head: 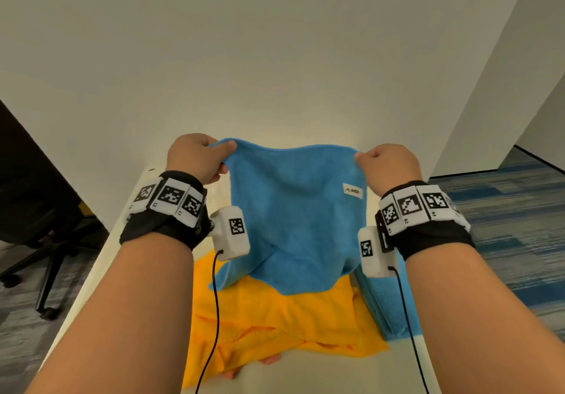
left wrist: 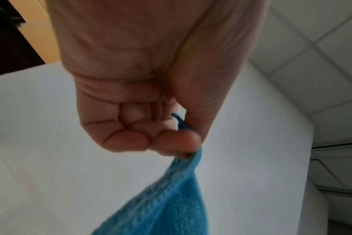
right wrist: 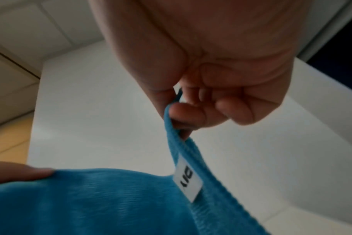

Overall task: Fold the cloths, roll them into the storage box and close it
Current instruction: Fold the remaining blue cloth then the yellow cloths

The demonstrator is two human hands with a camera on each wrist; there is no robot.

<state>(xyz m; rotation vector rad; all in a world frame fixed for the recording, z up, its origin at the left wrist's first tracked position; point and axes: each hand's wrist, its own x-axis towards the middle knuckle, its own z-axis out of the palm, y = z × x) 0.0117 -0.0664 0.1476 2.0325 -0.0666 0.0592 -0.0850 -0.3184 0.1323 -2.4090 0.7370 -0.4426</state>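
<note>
A blue cloth [head: 293, 219] hangs spread in the air above the table, held by its two top corners. My left hand [head: 198, 156] pinches the left corner between thumb and curled fingers [left wrist: 177, 139]. My right hand [head: 386, 164] pinches the right corner, near a small white label [head: 352, 191]; the label [right wrist: 188, 181] and cloth edge [right wrist: 171, 127] show close up in the right wrist view. Under the hanging cloth lies a crumpled yellow cloth [head: 275, 323]. A folded blue cloth [head: 382, 305] lies to its right. No storage box is in view.
The white table [head: 321, 375] runs away from me to a pale wall [head: 275, 57]. A black office chair [head: 39, 225] stands on the floor to the left. Blue-grey carpet [head: 504, 225] lies on the right. Cables hang from both wrist cameras.
</note>
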